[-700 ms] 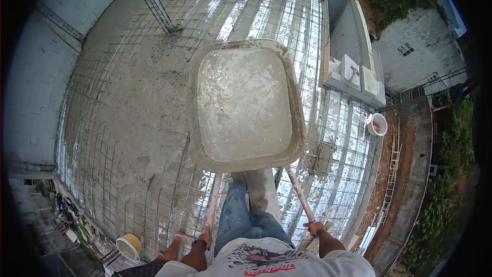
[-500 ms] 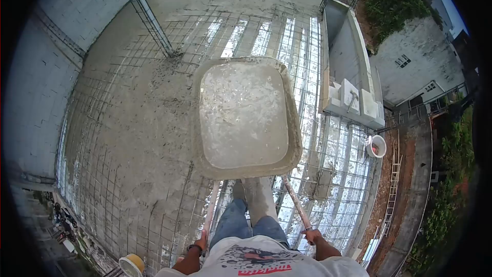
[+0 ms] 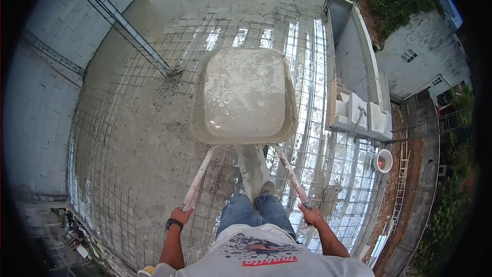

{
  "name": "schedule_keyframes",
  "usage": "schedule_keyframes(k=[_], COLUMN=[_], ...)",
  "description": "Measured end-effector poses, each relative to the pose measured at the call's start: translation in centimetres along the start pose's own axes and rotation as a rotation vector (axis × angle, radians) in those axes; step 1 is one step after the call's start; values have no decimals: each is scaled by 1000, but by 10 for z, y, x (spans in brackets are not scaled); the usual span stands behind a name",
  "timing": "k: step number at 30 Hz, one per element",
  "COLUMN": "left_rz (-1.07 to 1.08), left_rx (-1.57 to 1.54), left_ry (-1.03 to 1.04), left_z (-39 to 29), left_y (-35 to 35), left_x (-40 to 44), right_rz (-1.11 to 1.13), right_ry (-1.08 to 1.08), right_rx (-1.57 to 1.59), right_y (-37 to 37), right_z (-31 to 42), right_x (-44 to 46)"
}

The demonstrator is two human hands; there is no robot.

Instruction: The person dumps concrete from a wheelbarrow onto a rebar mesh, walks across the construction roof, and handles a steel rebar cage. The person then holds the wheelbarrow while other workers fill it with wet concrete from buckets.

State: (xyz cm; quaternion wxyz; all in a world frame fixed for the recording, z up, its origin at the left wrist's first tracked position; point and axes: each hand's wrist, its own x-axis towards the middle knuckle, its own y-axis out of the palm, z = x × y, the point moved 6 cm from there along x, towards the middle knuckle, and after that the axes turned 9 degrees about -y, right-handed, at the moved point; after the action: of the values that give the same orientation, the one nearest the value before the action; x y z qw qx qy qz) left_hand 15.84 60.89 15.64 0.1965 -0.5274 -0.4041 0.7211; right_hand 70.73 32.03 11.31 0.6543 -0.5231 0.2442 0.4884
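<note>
A wheelbarrow (image 3: 246,92) full of wet grey concrete stands in front of me, its two handles reaching back toward my body. My left hand (image 3: 181,215), with a dark watch on the wrist, is wrapped round the end of the left handle (image 3: 197,182). On the other side my right hand (image 3: 310,215) grips the end of the right handle (image 3: 292,175). Beneath the barrow and my feet runs a narrow plank (image 3: 252,172), coated in concrete.
Steel mesh (image 3: 205,225) covers the deck, with spread concrete (image 3: 138,149) at the left. A lattice column (image 3: 123,23) rises at the upper left. White blocks (image 3: 359,114) and a white bucket (image 3: 383,160) lie at the right, near the deck's edge.
The column base and the blocks have shifted lower in view. Both handles now show at greater length, and both hands sit higher in the picture, still on the handles. A person's arm at lower left has left view.
</note>
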Motion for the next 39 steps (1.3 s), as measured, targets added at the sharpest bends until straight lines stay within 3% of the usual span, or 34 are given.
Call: schedule_keyframes(k=[6,8,11,17,20,21,24,28,30,34,35,38,39], left_rz=[-102,-103,-391,-579,-688,-818,-928,-1274,-1305,-1407,-1619,-1351,-1374], left_rx=[-208,-429,-358,-678,-1140,-1135,-1438,-1351,-1343,-1260,-929,-1311,-1219], left_ry=[246,307,572,455,541,637,851,941,986,1043,1095,1165,1218], left_z=[-143,-182,-241,-259,-277,-295,-321,-367,-391,-431,-451,-468,-485], left_y=[-244,-310,-401,-501,-543,-558,-592,-655,-687,-737,-744,-782,-794], left_x=[-30,-33,-33,11,20,16,31,46,63,87,77,119,122], right_rz=[-41,-67,-117,-228,-407,-459,-708,-1016,-1212,-1377,-1395,-1430,-1440], right_ry=[-154,-190,-230,-311,-442,-524,-745,-973,-963,-1149,-1129,-1152,-1186], right_rx=[83,129,323,470,561,626,733,634,446,284,272,275,291], right_y=[-135,-176,-225,-277,-310,-323,-352,-389,-407,-446,-454,-484,-496], right_z=[201,263,343,458,498,513,561,619,656,710,726,766,781], right_x=[-61,-82,-92,-121,-131,-132,-134,-116,-107,-85,-84,-70,-63])
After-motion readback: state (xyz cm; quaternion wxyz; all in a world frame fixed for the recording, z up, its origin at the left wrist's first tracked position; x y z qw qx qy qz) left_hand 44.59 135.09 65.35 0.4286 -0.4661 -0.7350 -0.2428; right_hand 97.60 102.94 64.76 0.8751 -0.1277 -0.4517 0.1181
